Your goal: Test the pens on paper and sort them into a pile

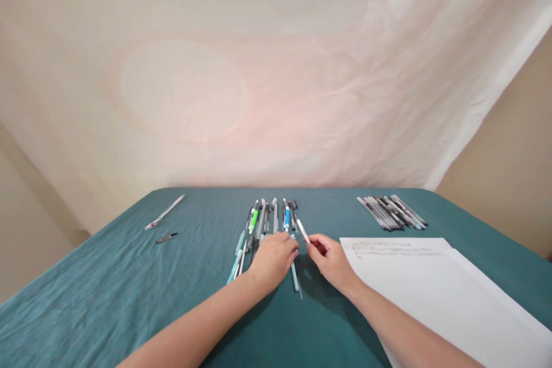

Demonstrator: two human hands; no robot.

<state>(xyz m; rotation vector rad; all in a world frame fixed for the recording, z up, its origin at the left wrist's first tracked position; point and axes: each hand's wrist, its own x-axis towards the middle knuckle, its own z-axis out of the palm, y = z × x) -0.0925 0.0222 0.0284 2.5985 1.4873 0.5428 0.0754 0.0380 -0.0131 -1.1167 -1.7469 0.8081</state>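
Observation:
Between the thumb and fingers of my right hand [330,259] is a slim white pen [303,230], tilted with its far end up and to the left. My left hand [273,256] lies over the near part of a group of pens, its fingers curled together. Under its fingertips passes a pale pen [295,279], and whether they grip it is hidden. The group includes a green-banded pen [254,221], a blue-banded pen [287,218], several grey and black pens and a teal pen [235,267]. My hand covers part of them.
Written-on white paper [414,293] lies under my right forearm. Behind it, a row of several pens [390,213] rests at the right. At the left are a clear pen [166,211] and a short dark pen piece [166,237]. A dark green cloth [107,293] covers the table.

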